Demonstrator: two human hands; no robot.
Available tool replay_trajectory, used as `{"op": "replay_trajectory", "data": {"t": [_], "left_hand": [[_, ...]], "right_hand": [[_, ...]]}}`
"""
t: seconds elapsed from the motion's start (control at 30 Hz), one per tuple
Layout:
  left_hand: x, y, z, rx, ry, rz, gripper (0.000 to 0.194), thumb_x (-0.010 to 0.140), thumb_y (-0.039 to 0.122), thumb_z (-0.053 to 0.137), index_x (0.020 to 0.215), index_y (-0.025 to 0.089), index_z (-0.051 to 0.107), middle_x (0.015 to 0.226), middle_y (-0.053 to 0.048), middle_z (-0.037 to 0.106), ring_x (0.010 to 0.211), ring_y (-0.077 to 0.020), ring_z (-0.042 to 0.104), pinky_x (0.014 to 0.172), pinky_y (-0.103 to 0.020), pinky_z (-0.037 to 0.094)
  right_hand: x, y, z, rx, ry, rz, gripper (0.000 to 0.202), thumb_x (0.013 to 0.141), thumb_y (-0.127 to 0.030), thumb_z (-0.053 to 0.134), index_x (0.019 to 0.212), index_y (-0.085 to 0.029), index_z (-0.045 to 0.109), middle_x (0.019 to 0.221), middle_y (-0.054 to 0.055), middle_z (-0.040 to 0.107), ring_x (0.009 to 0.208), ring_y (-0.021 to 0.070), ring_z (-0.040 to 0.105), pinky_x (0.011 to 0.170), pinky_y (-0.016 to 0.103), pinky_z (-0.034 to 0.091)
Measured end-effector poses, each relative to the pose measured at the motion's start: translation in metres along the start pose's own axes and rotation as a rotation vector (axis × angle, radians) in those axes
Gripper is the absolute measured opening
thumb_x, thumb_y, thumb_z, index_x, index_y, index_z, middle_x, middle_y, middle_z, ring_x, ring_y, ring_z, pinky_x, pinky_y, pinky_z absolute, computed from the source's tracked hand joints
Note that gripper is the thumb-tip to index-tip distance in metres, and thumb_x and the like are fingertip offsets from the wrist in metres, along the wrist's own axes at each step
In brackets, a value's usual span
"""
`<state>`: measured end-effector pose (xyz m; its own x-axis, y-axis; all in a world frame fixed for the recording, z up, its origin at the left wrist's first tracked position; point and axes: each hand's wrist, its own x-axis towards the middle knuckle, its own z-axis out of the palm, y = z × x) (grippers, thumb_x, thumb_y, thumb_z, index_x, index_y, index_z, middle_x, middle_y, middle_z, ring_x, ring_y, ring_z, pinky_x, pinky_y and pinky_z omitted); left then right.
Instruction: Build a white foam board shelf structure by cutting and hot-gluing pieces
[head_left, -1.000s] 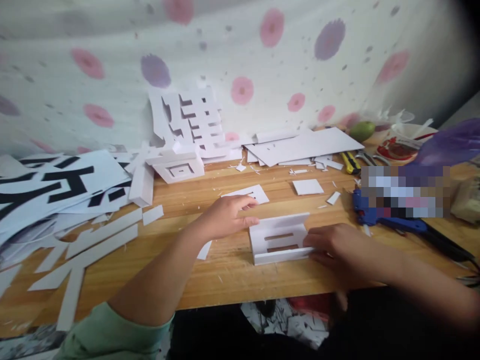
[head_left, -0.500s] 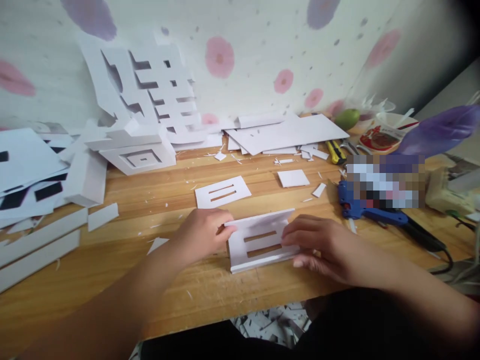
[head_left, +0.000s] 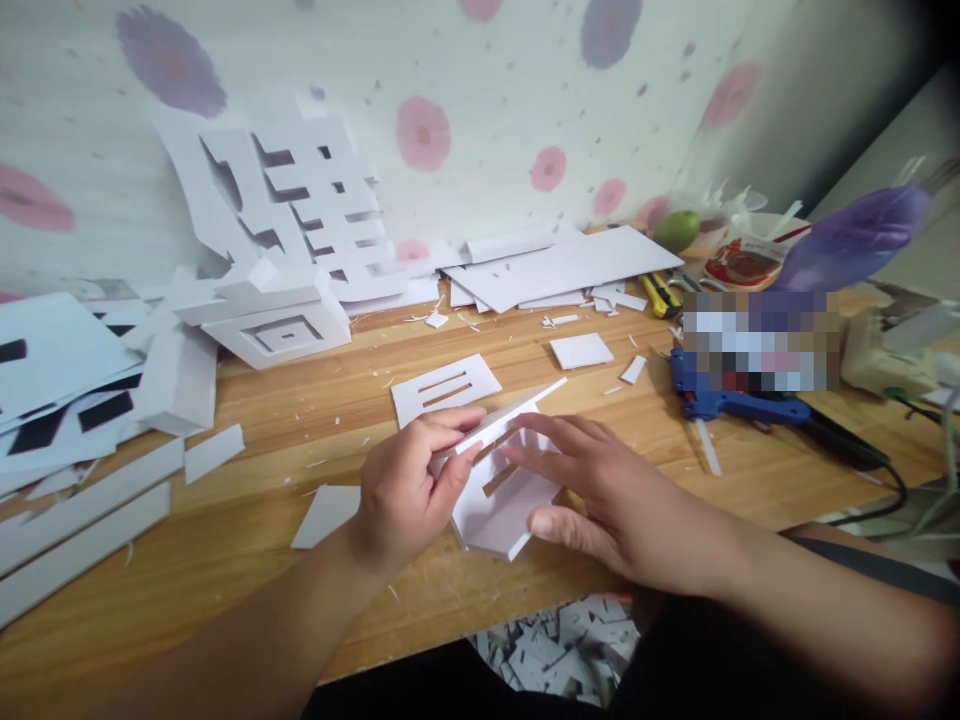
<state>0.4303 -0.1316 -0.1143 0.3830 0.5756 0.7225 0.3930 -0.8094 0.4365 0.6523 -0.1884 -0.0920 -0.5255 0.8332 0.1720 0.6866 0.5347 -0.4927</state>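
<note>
Covering parts of the folded white piece (head_left: 501, 515) at the front of the tabletop (head_left: 330, 400), the left hand (head_left: 405, 485) pinches its raised flap, while the right hand (head_left: 607, 490) spreads loosely over its inside, fingertip contact there too hidden to tell.

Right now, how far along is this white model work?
The boxy piece with the square cutout looks assembled. In hand: a folded slotted piece, gripped by the left hand, the right hand over it. The flat slotted panel and plain rectangle lie loose, so seem left.
</note>
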Motion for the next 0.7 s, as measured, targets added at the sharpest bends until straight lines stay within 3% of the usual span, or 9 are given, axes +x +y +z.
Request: {"op": "replay_trajectory", "data": {"t": [0.13,0.23,0.43,0.57,0.7], "left_hand": [[-0.004,-0.002,-0.002,-0.002,0.0,0.061,0.019,0.082,0.006,0.063,0.095,0.015,0.054,0.104,-0.012,0.074,0.094,-0.0176,0.072,0.077,-0.026,0.058],[-0.004,0.0,-0.005,0.033,-0.065,0.07,0.012,0.083,0.007,0.061,0.093,0.014,0.059,0.104,-0.012,0.074,0.091,-0.0168,0.072,0.075,-0.024,0.058],[-0.005,-0.001,-0.007,0.051,-0.037,0.056,0.01,0.084,0.009,0.061,0.093,0.014,0.061,0.103,-0.011,0.075,0.09,-0.0167,0.072,0.075,-0.025,0.058],[-0.006,-0.005,-0.007,0.027,0.006,0.051,0.017,0.083,0.007,0.063,0.096,0.015,0.057,0.103,-0.01,0.075,0.092,-0.018,0.072,0.075,-0.028,0.058],[-0.005,-0.01,-0.007,0.029,0.005,0.082,0.018,0.082,0.006,0.064,0.096,0.016,0.056,0.104,-0.01,0.074,0.092,-0.0175,0.072,0.075,-0.027,0.058]], "right_hand": [[0.004,-0.008,0.004,-0.015,0.0,0.031,0.056,0.093,-0.064,0.039,0.127,-0.024,0.06,0.136,0.012,0.048,0.121,0.0318,0.044,0.103,0.053,0.034],[0.006,-0.014,0.005,-0.003,-0.012,0.062,0.06,0.092,-0.067,0.037,0.125,-0.022,0.06,0.126,0.012,0.054,0.117,0.0332,0.045,0.102,0.058,0.032],[0.006,-0.017,0.008,0.013,-0.029,0.07,0.057,0.098,-0.056,0.033,0.139,-0.021,0.049,0.145,0.013,0.043,0.13,0.0349,0.037,0.107,0.062,0.02],[0.003,-0.013,0.001,0.134,-0.047,0.062,0.046,0.101,-0.046,0.034,0.139,-0.024,0.048,0.147,0.009,0.044,0.133,0.0282,0.037,0.112,0.058,0.015],[0.0,-0.005,-0.011,0.397,-0.105,-0.024,0.035,0.102,-0.036,0.039,0.128,-0.024,0.058,0.133,0.005,0.059,0.126,0.0199,0.048,0.114,0.045,0.02]]}}
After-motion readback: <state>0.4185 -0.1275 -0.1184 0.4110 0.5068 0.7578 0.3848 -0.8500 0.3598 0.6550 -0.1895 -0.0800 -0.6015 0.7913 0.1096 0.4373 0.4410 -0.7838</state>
